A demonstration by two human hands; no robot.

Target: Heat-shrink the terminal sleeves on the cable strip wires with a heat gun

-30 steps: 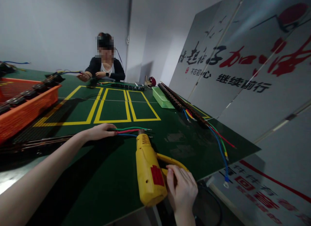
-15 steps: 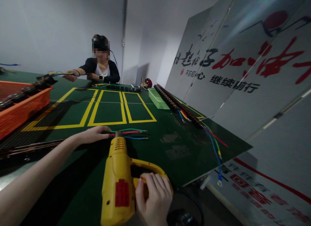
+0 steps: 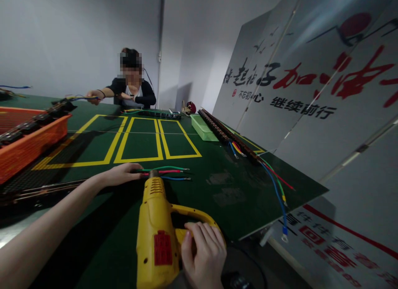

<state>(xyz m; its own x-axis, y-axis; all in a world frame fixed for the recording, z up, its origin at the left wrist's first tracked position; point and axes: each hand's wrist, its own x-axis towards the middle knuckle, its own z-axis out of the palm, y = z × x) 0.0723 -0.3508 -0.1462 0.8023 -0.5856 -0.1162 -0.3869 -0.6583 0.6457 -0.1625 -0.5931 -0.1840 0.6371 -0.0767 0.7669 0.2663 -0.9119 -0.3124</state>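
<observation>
Gripping hand: The right hand (image 3: 203, 251) curls its fingers around the looped handle (image 3: 196, 214) of a yellow plastic heat gun with a red rear grille (image 3: 152, 224); whether the trigger is pressed cannot be told.
Heat gun's place: Over the near part of a dark green tabletop (image 3: 214, 210), its short grey metal nozzle (image 3: 154, 173) pointing away from the wearer and overlapping the wires in view; contact cannot be judged.
Left hand (image 3: 123, 173): Fingers close on the inner end of three slim insulated wires, green, red and blue (image 3: 170, 171), fanned toward the right; the exact pinch is too small to read.
Gun's handling: Probably moderately heavy, hard and rigid, with most weight likely in the thick body; the looped handle looks the sound hold, the nozzle best avoided as possibly hot.
Wires' handling: Likely light and springy, with insulation that strong heat could soften; best held well back from the bare metal tips (image 3: 187, 179), as here.
Gun's markings: No brand legible; faint lettering near the body's rear is unreadable.
Wall lettering: A pale grey panel (image 3: 248, 44) carries red brushstroke "加油", black "继续前行" and smaller "不忘初心"; lower down, "件件有" and red "回音" show, the rest cut off or blurred.
</observation>
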